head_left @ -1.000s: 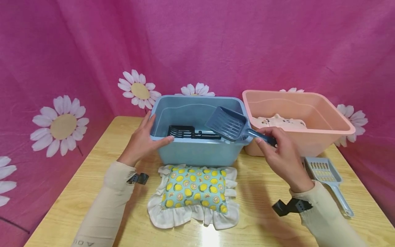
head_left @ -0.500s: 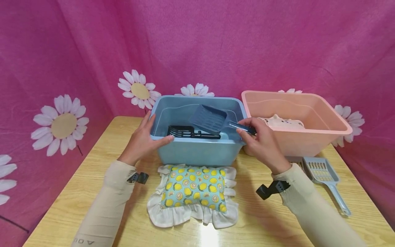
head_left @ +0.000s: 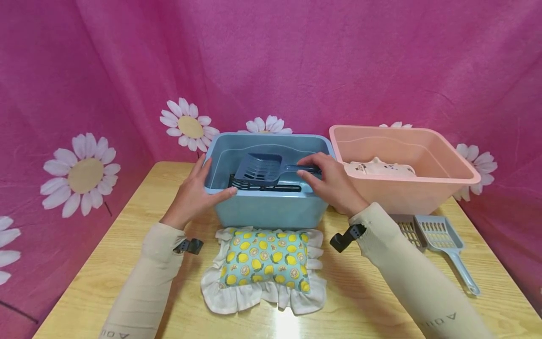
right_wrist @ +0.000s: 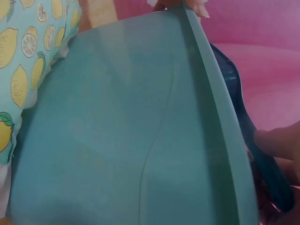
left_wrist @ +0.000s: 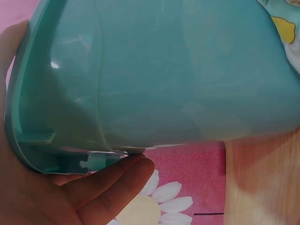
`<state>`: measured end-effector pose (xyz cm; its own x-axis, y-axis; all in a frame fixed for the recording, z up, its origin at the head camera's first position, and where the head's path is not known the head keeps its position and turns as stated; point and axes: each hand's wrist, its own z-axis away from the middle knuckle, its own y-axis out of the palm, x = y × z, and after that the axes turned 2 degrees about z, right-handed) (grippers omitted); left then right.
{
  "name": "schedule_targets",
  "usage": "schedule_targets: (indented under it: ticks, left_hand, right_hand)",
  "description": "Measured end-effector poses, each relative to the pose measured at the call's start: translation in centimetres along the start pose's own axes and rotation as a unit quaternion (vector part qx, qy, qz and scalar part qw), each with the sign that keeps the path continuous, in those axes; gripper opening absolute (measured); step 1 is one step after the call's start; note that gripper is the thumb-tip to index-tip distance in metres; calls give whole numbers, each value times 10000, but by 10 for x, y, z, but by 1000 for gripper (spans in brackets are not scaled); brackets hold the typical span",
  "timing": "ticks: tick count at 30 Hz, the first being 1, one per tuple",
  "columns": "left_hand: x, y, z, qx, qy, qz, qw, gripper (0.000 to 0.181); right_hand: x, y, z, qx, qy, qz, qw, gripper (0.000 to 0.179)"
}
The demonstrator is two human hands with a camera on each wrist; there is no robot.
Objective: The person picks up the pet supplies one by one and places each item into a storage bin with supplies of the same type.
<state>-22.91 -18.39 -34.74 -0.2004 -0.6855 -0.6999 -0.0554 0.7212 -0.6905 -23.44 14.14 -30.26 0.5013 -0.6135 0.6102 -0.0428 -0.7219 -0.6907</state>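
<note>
My left hand (head_left: 190, 195) grips the near left corner of a blue plastic tub (head_left: 271, 212), with the thumb on its front rim and the fingers along the side. In the left wrist view, those fingers (left_wrist: 117, 187) lie beneath the tub's rim. My right hand (head_left: 332, 183) pinches the handle of a dark blue slotted litter scoop (head_left: 261, 168) over the tub's opening. The scoop's head overlaps a black slotted tool (head_left: 290, 188) lying inside, hiding much of it. In the right wrist view, the scoop's handle (right_wrist: 269, 173) shows beyond the tub's rim.
A pink tub (head_left: 406, 193) holding a pale printed cloth item (head_left: 381, 168) stands to the right. A grey-blue scoop (head_left: 455, 256) and a darker scoop (head_left: 408, 230) lie before it. A lemon-print pillow with white ruffles (head_left: 264, 261) lies in front of the blue tub.
My right hand has carried the dark blue scoop leftward from the tub's right rim and lowered it over the black tool. My left hand has stayed on the corner.
</note>
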Motion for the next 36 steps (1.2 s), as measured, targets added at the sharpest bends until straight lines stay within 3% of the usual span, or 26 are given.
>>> schedule_targets:
  ticks: [3, 9, 12, 20, 26, 32, 36]
  left_hand:
    - [1, 0, 0, -13, 5, -52, 10000, 111]
    - [1, 0, 0, -22, 3, -40, 10000, 110]
    - [0, 0, 0, -9, -11, -27, 10000, 110]
    - [-1, -1, 1, 9, -55, -21, 10000, 110]
    - [-3, 0, 2, 47, -81, -62, 9999, 110]
    - [-2, 0, 3, 51, -88, -6, 9999, 109]
    - [-2, -3, 4, 25, -100, -26, 9999, 109]
  right_hand:
    - [1, 4, -5, 179, 24, 156, 9997, 27]
    - [-1, 11, -13, 205, -651, 611, 9958, 24]
    - [-3, 13, -14, 245, -750, 636, 9948, 24]
    - [-2, 16, -16, 521, -634, 404, 9958, 39]
    - [-3, 13, -14, 460, -465, 312, 9974, 46]
    - [-3, 1, -5, 470, -175, 59, 9987, 46]
    - [-5, -14, 6, 375, -223, 74, 9990, 45]
